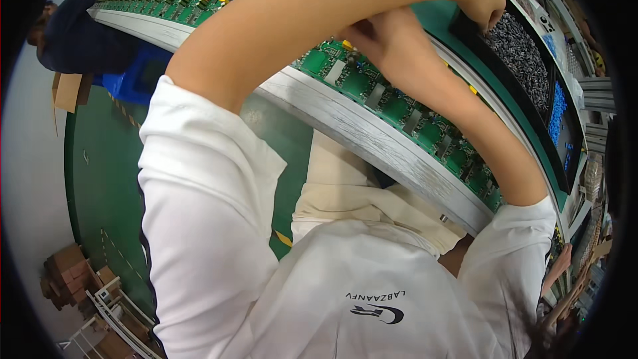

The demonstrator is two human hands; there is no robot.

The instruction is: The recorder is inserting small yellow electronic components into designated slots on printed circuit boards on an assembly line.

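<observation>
My left arm reaches across above my right forearm. My left hand [484,3] is at the near end of a black bin of small dark leaded components [522,53], its fingers closed and pointing down. Whatever they pinch is too small to make out. My right hand [389,40] is over the row of green circuit boards [355,83], its fingers curled in toward the palm. My left forearm hides part of it, so I cannot see what it holds. The boards carry small parts, some of them yellow.
Small blue parts [558,113] fill another compartment. A pale metal rail [372,139] runs along the boards, close to my body. A person in dark clothing [86,33] is at the far left near a blue crate [143,73]. Cardboard boxes [70,272] stand lower left.
</observation>
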